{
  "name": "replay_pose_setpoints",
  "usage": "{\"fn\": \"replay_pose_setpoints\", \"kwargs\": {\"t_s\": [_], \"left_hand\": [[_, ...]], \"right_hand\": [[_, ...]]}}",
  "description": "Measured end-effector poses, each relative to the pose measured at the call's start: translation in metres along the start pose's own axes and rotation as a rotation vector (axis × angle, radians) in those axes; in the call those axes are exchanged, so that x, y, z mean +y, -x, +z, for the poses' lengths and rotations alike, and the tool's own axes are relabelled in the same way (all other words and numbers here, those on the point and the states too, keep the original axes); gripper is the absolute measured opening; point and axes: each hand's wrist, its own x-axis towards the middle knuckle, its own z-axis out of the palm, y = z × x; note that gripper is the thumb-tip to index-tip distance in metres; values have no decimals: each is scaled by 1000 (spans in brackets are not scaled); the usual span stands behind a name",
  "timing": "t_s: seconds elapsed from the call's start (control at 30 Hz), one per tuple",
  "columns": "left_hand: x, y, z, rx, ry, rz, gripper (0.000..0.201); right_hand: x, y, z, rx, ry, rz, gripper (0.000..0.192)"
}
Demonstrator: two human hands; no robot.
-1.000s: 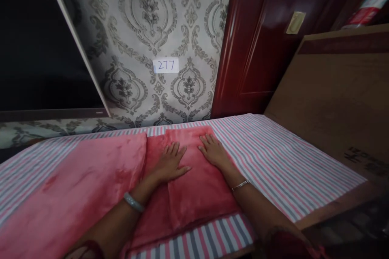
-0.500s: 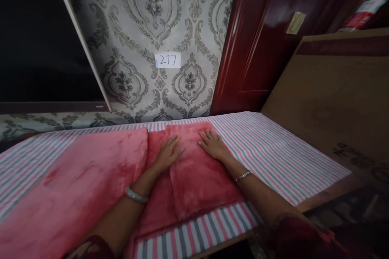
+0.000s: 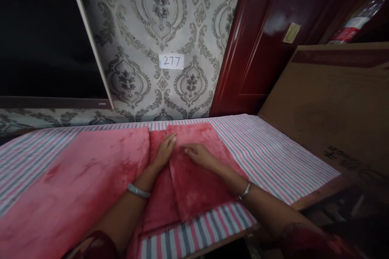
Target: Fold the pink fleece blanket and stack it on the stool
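Note:
A plush pink-red cloth (image 3: 100, 158) lies spread on the table, with its right part folded over into a panel (image 3: 206, 186). Whether it is a blanket or a garment, I cannot tell. My left hand (image 3: 165, 151), with a pale bangle at the wrist, rests on the panel's left edge, fingers stretched out and close together. Just over the upper middle of the panel is my right hand (image 3: 200, 157), wearing a silver bracelet. Its fingers look bent toward the left hand but are smeared by motion, so their hold is unclear.
A striped cover (image 3: 273, 153) lies over the table. Behind stand a patterned wall with a paper label (image 3: 172, 61) and a dark screen (image 3: 45, 36). To the right are a red wooden panel (image 3: 243, 48), a large cardboard box (image 3: 328, 101) and a bottle (image 3: 352, 28).
My right hand has moved left from the panel's upper right, its fingers no longer spread flat. My left hand's fingers have drawn together, staying near the panel's left edge. The view has shifted slightly.

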Motion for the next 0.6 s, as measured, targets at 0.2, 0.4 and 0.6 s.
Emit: {"fn": "replay_pose_setpoints", "kwargs": {"t_s": [0.2, 0.4, 0.6], "left_hand": [[4, 2, 4, -208, -445, 38, 63], [3, 4, 6, -262, -523, -3, 61], [-2, 10, 7, -215, -437, -8, 60]], "right_hand": [[68, -64, -35, 134, 360, 346, 58], [105, -67, -6, 31, 463, 428, 60], [110, -67, -1, 57, 415, 418, 62]]}}
